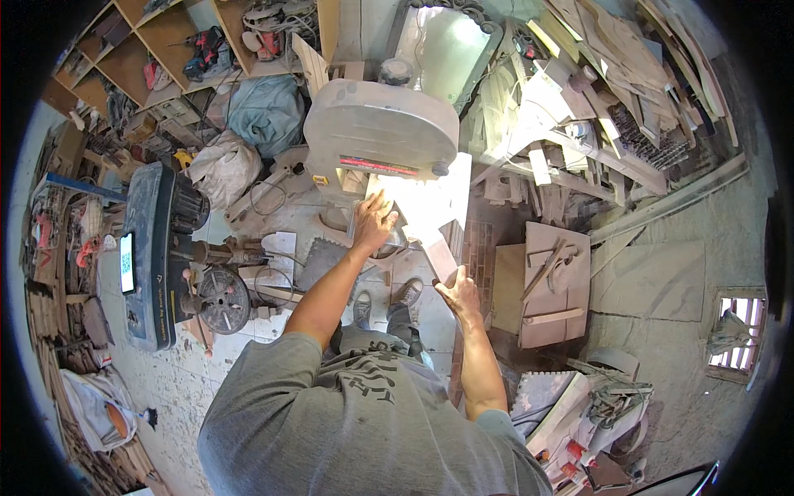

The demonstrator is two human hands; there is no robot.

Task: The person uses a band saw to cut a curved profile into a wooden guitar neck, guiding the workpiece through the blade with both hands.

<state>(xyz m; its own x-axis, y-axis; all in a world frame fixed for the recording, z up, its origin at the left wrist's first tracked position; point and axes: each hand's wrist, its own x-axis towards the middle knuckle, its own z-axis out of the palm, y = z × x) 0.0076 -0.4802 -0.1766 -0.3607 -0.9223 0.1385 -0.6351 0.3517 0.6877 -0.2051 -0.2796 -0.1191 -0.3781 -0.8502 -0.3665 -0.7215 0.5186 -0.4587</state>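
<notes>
A grey band saw (380,124) stands in front of me, its saw table (451,186) brightly lit and partly washed out. My right hand (460,296) grips the near end of a narrow wooden board (438,255), thumb on top. The board slants away to the left onto the saw table, where glare hides its far end. On the left side of the table, under the saw's upper housing, my left hand (375,221) rests with fingers stretched over a pale surface, which may be wood. The blade cannot be made out.
To the left stands a dark drill press (153,256) with a round handwheel (223,299). Wooden shelves (153,50) with power tools are at the back left. Scrap lumber (608,91) is piled at the back right. A brown panel (554,285) leans to the right, above glue bottles (579,453).
</notes>
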